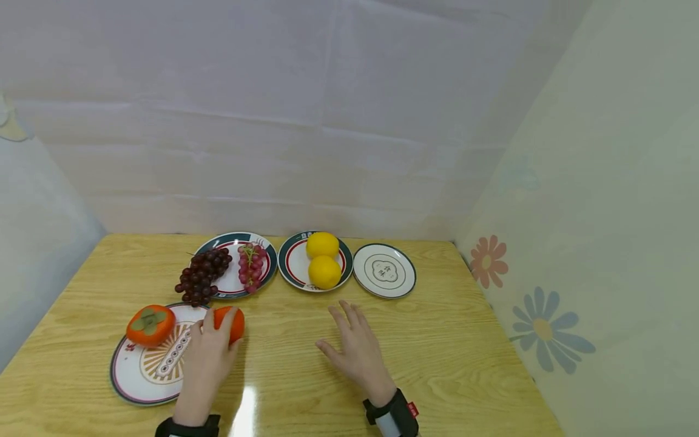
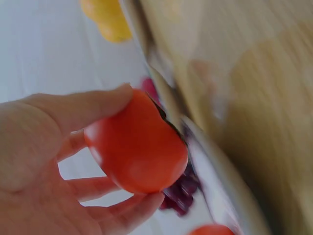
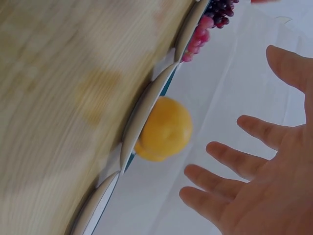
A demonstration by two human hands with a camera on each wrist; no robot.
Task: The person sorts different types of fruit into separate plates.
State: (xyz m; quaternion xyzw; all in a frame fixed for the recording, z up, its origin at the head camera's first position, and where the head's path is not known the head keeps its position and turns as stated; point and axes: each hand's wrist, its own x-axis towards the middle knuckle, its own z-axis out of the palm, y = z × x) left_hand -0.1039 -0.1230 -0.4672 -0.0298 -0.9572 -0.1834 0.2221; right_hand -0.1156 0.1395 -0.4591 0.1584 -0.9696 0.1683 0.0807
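Note:
My left hand [image 1: 209, 357] grips an orange-red persimmon [image 2: 139, 144] between thumb and fingers, above the right rim of the near-left plate [image 1: 131, 379]. In the left wrist view the fruit's green calyx faces the table side. A second persimmon [image 1: 150, 326] sits on that plate's upper left part, calyx up. My right hand [image 1: 360, 355] hovers over the table with its fingers spread and holds nothing; in the right wrist view two yellow lemons [image 3: 166, 126] show beyond its fingertips.
At the back, a plate [image 1: 267, 244] bears pink grapes [image 1: 252, 267] and dark grapes [image 1: 203, 274] that hang over its left edge. Beside it stands the plate [image 1: 292, 267] with the lemons. A small white plate [image 1: 401, 273] lies to the right. Walls border the wooden table [image 1: 464, 340].

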